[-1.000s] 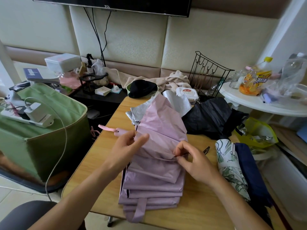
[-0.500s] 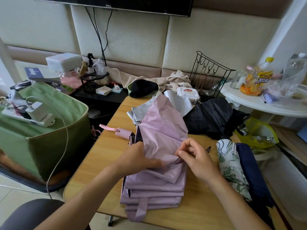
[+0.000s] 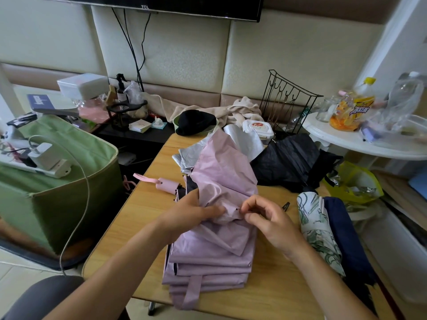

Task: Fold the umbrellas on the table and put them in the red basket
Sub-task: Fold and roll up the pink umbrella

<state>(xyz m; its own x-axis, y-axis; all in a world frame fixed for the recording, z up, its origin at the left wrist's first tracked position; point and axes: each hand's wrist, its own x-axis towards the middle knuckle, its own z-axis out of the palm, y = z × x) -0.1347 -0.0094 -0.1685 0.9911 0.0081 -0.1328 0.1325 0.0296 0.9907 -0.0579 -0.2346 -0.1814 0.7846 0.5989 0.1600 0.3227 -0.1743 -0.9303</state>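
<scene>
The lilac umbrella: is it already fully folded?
No. The lilac umbrella has near panels pleated flat, far panels loose; both hands work its middle.

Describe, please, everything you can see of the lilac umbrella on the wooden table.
The lilac umbrella lies lengthwise on the wooden table, its thin matte fabric partly pleated into flat stacked folds near the front edge, the far panels loose and crumpled. Its pink handle with a wrist loop points left; a closing strap hangs over the table edge. The left hand presses the fabric while the right hand pinches a fold.
</scene>
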